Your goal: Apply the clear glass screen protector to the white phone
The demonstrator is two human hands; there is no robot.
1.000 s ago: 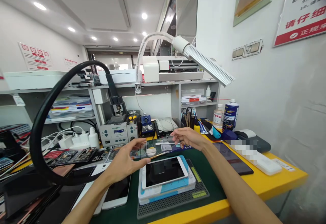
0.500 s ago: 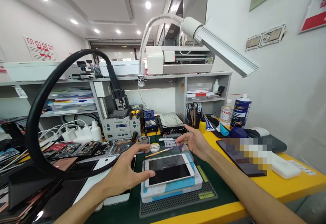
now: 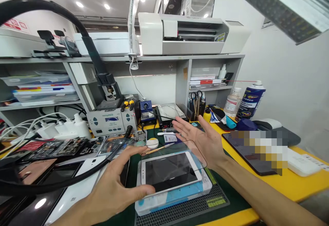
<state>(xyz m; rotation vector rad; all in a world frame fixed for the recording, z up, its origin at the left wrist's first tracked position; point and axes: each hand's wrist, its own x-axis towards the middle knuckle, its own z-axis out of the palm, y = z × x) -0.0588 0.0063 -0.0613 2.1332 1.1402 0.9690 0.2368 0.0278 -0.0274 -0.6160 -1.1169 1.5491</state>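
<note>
A clear glass screen protector with a thin dark rim (image 3: 199,155) hovers over a white phone with a black screen (image 3: 168,173). My left hand (image 3: 120,178) has its thumb and forefinger across the left end of the glass, gripping its edges. My right hand (image 3: 203,140) is open, palm up and fingers stretched, by the right end of the glass; whether it touches the rim I cannot tell. Beneath the phone is a blue and white box (image 3: 177,197), lying on a grey perforated mat (image 3: 187,212).
Behind the hands lie a thin brush (image 3: 160,148) and a round white tub (image 3: 153,143). Phones, including a white one (image 3: 74,191), crowd the left under a black hose (image 3: 84,179). A dark tablet (image 3: 246,154) and spray can (image 3: 250,101) are at right; a lamp (image 3: 280,7) hangs overhead.
The view has moved closer to the bench. The glass has come down over the phone. My right hand has gone from curled fingers at the glass to an open, upturned palm.
</note>
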